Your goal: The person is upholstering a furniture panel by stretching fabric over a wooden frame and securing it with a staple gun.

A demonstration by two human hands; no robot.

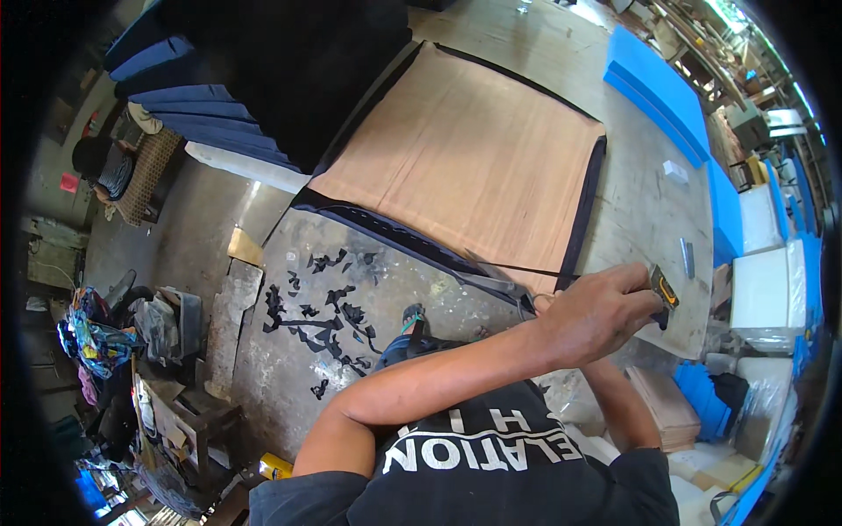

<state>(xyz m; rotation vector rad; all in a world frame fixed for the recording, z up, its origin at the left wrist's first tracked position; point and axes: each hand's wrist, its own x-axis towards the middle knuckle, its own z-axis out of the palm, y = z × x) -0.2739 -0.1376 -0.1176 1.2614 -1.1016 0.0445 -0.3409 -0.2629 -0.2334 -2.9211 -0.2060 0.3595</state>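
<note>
A square wooden panel [474,149] with black fabric [395,235] wrapped round its edges lies on the table. My left arm crosses over my right, and my left hand [601,317] is closed on a thin black fabric strip [526,266] that runs taut along the panel's near edge. A black and yellow tool [664,287] shows just beyond my left knuckles; whether I hold it I cannot tell. Below, my right hand [545,303], mostly hidden by my left forearm, grips scissors [500,284], their blades at the near fabric edge and the strip.
Black cloth [289,70] hangs over the table's left side. Black fabric scraps [329,320] litter the floor. Blue foam sheets [658,92], a small white block [675,172] and a grey metal piece [687,259] lie at right. A person [110,167] sits at far left.
</note>
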